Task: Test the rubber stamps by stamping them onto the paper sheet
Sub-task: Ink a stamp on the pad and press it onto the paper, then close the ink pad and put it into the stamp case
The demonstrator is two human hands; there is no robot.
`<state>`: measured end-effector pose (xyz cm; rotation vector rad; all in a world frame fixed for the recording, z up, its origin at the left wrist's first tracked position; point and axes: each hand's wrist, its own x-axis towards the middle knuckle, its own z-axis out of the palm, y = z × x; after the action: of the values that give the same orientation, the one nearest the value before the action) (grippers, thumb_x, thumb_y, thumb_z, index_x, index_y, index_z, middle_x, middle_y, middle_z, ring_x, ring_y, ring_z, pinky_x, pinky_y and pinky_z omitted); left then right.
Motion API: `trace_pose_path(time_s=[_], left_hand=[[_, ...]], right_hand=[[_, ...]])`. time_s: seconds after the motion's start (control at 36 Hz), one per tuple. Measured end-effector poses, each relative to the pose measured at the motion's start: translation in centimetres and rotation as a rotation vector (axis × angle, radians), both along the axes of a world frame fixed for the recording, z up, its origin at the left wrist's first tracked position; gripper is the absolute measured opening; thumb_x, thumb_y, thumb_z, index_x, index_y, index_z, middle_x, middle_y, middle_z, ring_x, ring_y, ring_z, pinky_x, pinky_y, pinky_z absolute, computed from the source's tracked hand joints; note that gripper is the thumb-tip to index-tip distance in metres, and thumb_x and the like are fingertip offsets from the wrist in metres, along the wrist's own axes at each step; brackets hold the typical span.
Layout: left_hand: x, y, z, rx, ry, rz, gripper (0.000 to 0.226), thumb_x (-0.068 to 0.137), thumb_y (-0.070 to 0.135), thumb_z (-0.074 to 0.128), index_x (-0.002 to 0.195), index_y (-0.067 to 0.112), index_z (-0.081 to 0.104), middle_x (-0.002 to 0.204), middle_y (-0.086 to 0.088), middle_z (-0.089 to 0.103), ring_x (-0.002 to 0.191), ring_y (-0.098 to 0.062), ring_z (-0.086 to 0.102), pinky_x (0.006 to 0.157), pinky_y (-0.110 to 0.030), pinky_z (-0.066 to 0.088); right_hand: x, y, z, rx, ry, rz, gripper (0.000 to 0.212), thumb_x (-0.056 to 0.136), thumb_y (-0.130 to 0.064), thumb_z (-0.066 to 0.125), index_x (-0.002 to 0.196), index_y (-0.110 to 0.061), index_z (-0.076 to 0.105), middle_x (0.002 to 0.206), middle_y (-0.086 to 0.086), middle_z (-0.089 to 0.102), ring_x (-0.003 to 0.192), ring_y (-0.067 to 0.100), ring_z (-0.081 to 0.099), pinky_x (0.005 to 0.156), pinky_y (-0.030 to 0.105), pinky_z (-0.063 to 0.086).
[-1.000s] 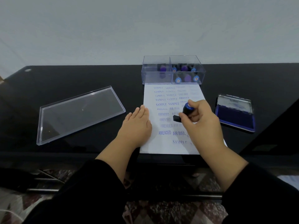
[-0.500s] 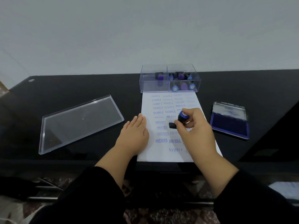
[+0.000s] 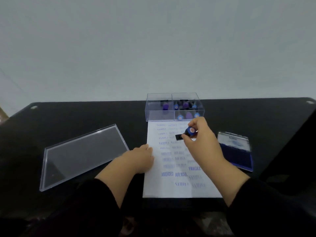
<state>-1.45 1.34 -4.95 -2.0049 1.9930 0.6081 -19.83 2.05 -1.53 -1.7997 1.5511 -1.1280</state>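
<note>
A white paper sheet (image 3: 171, 190) lies on the black table, covered with several blue prints such as SAMPLE, AMENDED, AIR MAIL and FRAGILE. My right hand (image 3: 203, 142) grips a rubber stamp (image 3: 187, 132) with a blue knob and black base, tilted over the upper part of the sheet. I cannot tell whether its base touches the paper. My left hand (image 3: 138, 159) rests flat on the sheet's left edge. A clear box (image 3: 159, 112) at the sheet's far end holds several more stamps with blue and purple knobs.
An open blue ink pad (image 3: 236, 153) sits right of the sheet, close to my right wrist. The box's clear lid (image 3: 82, 154) lies on the table to the left. A pale wall rises behind the black table (image 3: 85, 113).
My right hand has carried the stamp from the middle of the sheet up toward its far end, uncovering a FRAGILE print. The camera view has tipped upward. My left hand stays on the paper.
</note>
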Motion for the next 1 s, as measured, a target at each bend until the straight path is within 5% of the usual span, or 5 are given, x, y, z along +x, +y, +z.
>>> trace_pose_path(time_s=[0.11,0.42,0.75,0.89,1.0], left_hand=[[-0.3,-2.1,2.6,0.004,-0.044,-0.061,0.038,0.103,0.017,0.026,0.126,0.005,0.053,0.131,-0.011,0.051,0.116,-0.026,0.051,0.101,-0.037,0.041],[0.5,-11.3,2.1,-0.406,0.349,0.204,0.057,0.102,0.035,0.03,0.153,0.024,0.006,0.161,0.001,-0.001,0.147,-0.022,0.007,0.116,-0.039,0.018],[0.3,-17.3,0.3,-0.487,0.978,0.655,0.052,0.102,0.023,0.031,0.152,0.022,0.017,0.159,0.0,0.016,0.141,-0.021,0.027,0.113,-0.038,0.03],[0.5,-18.1,-0.2,-0.45,1.107,0.74,0.048,0.103,0.019,0.031,0.15,0.028,0.024,0.135,0.005,0.047,0.078,0.003,0.047,0.062,-0.016,0.042],[0.5,-18.5,-0.3,-0.45,1.135,0.767,0.047,0.103,0.018,0.031,0.149,0.029,0.027,0.136,0.004,0.047,0.072,0.001,0.042,0.052,-0.013,0.032]], right_hand=[[0.6,-2.5,1.5,-0.006,0.102,0.015,0.024,0.09,-0.016,0.06,0.097,-0.027,0.041,0.08,-0.014,0.048,0.074,0.014,0.058,0.063,0.031,0.051],[3.0,-11.8,3.8,-0.093,0.192,0.087,0.024,0.089,-0.016,0.062,0.104,-0.028,0.046,0.097,-0.006,0.052,0.085,0.016,0.059,0.076,0.032,0.053],[5.5,-21.7,3.4,-0.011,0.099,0.101,0.024,0.086,-0.003,0.051,0.095,-0.026,0.051,0.094,0.006,0.058,0.07,0.026,0.061,0.053,0.026,0.046],[6.7,-24.5,2.7,0.115,-0.027,0.125,0.022,0.086,-0.003,0.049,0.094,-0.023,0.053,0.087,0.002,0.059,0.09,0.028,0.067,0.077,0.038,0.057],[7.8,-26.4,2.1,0.209,-0.053,0.164,0.02,0.09,-0.005,0.047,0.101,-0.02,0.055,0.094,0.006,0.061,0.093,0.025,0.068,0.085,0.036,0.055]])
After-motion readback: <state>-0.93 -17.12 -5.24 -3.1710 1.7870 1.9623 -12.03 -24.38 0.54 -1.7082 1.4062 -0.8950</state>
